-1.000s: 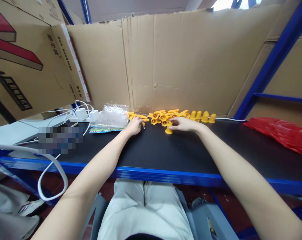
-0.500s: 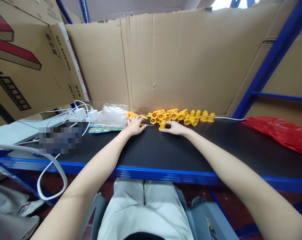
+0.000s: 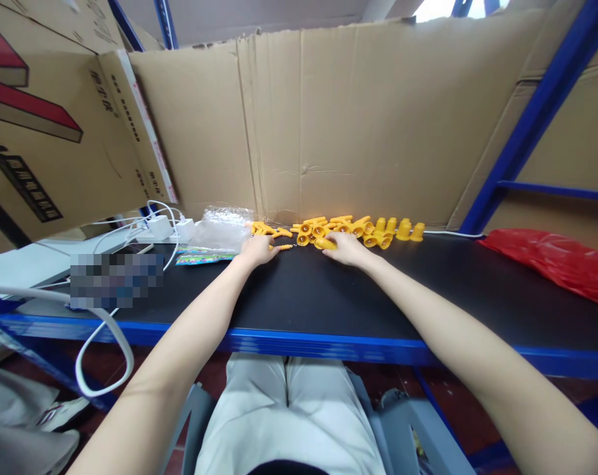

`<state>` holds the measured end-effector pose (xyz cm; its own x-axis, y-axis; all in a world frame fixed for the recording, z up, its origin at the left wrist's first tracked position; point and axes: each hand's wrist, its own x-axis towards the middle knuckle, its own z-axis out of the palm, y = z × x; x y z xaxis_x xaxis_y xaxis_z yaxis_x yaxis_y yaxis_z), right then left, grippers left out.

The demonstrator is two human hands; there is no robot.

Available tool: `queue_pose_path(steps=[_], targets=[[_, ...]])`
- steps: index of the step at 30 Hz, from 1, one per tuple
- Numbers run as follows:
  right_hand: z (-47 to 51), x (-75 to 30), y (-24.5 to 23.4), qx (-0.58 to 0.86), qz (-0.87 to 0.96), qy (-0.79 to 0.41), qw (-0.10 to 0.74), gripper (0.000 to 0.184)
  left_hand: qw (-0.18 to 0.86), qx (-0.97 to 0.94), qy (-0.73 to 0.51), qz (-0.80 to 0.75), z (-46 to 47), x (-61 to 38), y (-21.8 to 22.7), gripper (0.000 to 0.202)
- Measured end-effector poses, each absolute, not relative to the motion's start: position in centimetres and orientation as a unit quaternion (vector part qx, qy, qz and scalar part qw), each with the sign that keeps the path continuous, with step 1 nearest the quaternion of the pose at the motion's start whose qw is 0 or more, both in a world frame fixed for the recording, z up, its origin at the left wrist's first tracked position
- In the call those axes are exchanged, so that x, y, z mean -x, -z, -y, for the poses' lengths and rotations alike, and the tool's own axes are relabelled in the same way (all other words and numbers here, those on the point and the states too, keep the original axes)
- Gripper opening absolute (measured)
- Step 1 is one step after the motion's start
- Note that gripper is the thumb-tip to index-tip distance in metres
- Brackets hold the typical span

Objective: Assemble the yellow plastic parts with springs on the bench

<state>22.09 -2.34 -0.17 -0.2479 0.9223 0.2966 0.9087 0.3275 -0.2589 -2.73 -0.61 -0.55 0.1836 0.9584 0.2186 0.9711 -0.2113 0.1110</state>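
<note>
Beside the yellow pile (image 3: 363, 229) at the counter's (image 3: 329, 297) back, our right hand (image 3: 346, 248) curls its fingers around a yellow piece (image 3: 325, 243), while our left hand (image 3: 257, 250) pinches a thin rod (image 3: 282, 247).

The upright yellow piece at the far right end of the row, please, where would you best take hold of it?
Pinch the upright yellow piece by its narrow upper stem, coming from above; its flared base sits on the black bench, and its right side is free.
</note>
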Motion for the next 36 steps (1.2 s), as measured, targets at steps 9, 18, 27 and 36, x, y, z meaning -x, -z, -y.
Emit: queue_pose_path(steps=[9,18,27,36], targets=[[2.4,-23.1,-0.2,0.584,0.801,-0.071,0.111,0.044,-0.011,0.798,0.108,0.592,-0.3,3.0,1.2,0.034],[2.4,-22.4,0.6,0.548,0.817,-0.073,0.164,0.043,-0.026,0.834,0.121,0.538,-0.6,3.0,1.5,0.033],[2.4,-22.4,0.8,0.505,0.821,-0.129,0.233,0.037,-0.075,0.845,0.13,0.514,0.3,2.4,0.9,0.042],[1.0,-23.0,1.3,0.421,0.836,-0.183,0.299,0.033,-0.109,0.852,0.154,0.489,0.1,2.1,1.3,0.032]])
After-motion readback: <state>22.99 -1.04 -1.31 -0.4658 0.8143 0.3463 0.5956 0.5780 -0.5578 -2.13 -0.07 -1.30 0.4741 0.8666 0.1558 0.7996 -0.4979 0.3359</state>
